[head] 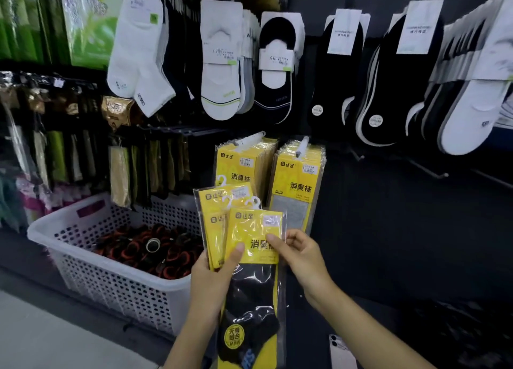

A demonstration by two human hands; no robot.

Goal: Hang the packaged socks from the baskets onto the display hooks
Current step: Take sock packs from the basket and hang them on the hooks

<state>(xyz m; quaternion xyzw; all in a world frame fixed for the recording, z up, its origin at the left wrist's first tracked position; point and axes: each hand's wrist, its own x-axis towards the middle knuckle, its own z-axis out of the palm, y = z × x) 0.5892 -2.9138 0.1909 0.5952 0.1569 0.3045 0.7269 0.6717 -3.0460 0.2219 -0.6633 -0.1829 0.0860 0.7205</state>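
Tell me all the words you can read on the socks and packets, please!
"QZF": top of the white sock, upper left.
"达足": front yellow packet, top corner.
"消臭袜": hanging yellow pack.
"无骨缝合": round sticker low on that packet.
White labels on the black socks: too blurred to read.
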